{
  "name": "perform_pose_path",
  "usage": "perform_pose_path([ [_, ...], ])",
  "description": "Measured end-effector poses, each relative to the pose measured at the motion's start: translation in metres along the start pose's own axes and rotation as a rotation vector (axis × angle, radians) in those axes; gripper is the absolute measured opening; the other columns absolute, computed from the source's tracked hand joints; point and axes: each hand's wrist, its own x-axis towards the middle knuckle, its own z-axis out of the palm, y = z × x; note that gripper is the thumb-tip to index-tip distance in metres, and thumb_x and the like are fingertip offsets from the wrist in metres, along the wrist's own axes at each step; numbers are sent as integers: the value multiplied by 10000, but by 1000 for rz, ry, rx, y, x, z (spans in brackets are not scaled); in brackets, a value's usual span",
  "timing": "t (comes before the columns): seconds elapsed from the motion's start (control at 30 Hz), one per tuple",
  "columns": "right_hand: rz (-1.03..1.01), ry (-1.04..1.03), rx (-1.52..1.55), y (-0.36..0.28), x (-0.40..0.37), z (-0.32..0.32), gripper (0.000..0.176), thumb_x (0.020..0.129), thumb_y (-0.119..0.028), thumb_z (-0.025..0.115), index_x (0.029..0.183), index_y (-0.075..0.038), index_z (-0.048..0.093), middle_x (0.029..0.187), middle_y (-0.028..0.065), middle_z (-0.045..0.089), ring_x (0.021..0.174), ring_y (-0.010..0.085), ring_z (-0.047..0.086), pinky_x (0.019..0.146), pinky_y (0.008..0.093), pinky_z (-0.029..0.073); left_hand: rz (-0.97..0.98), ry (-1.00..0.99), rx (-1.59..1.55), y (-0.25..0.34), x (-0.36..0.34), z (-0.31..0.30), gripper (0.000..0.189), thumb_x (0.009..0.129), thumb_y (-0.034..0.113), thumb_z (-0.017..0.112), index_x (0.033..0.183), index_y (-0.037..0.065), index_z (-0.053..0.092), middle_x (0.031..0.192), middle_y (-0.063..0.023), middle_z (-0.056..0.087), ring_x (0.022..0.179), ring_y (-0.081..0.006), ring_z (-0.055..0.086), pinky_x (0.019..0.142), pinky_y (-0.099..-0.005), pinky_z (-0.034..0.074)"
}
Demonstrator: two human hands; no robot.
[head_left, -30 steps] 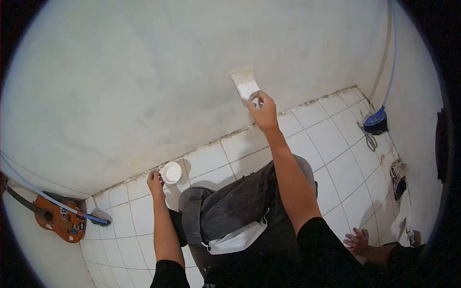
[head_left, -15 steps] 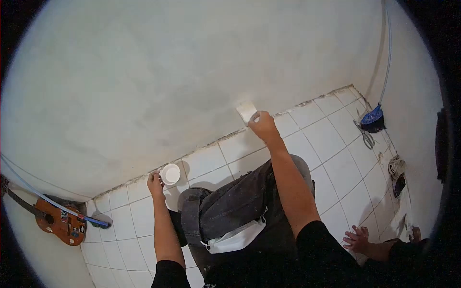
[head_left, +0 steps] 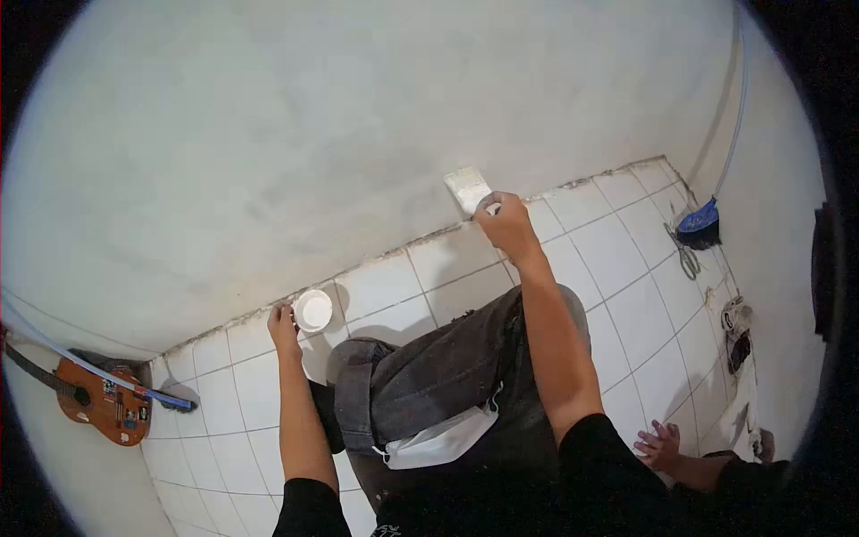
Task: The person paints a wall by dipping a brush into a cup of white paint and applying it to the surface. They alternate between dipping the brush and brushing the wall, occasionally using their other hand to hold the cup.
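My left hand (head_left: 284,329) is closed at the left side of a small round white cup (head_left: 313,311), with pale material inside it. The cup is close over the floor tiles beside the wall. In a pinch between thumb and fingers, my right hand (head_left: 510,229) grips a flat, cream-coloured, rectangular spreader (head_left: 467,190). Its broad end lies against the lower part of the pale wall (head_left: 358,107), just above the floor joint. Damp-looking grey patches show on the wall to the left of the spreader.
White floor tiles (head_left: 385,285) meet the wall along a rough, dirty joint. At left are a guitar (head_left: 106,403) and a blue broom (head_left: 170,399). Another broom (head_left: 701,220), scissors (head_left: 688,259) and a co-worker's hand (head_left: 660,446) are at right. A white face mask (head_left: 438,440) lies on my lap.
My right hand and the spreader have moved a little to the right along the wall, and more of the spreader shows. The view has tilted slightly; my left hand stays at the cup.
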Motion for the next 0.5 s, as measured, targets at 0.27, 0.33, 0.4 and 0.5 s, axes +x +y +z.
perform_pose_path([
  [0.27,-174,84,148,-20,14,6,210,730,-119,630,886,18,656,650,94,571,591,150,547,541,297,411,-6,-12,-5,-6,7,0,97,873,158,553,911,121,635,713,64,512,623,-35,454,529,-191,353],
  [0.33,-198,102,226,-23,13,6,210,740,-83,611,912,31,651,574,1,491,489,63,454,432,245,336,-14,-6,8,-3,7,2,92,874,161,556,905,122,633,712,66,510,622,-33,452,528,-190,350],
  [0.4,-202,134,196,-24,13,7,215,722,-122,633,891,5,669,570,70,510,541,133,459,551,299,421,6,-9,6,-1,4,2,80,875,169,563,894,128,628,707,68,503,617,-33,444,526,-190,346],
  [0.5,-175,116,281,-27,7,1,215,724,-118,624,889,13,667,549,29,474,512,111,413,509,283,393,15,6,19,0,3,3,82,877,179,564,892,127,626,704,71,496,613,-32,436,523,-192,342],
])
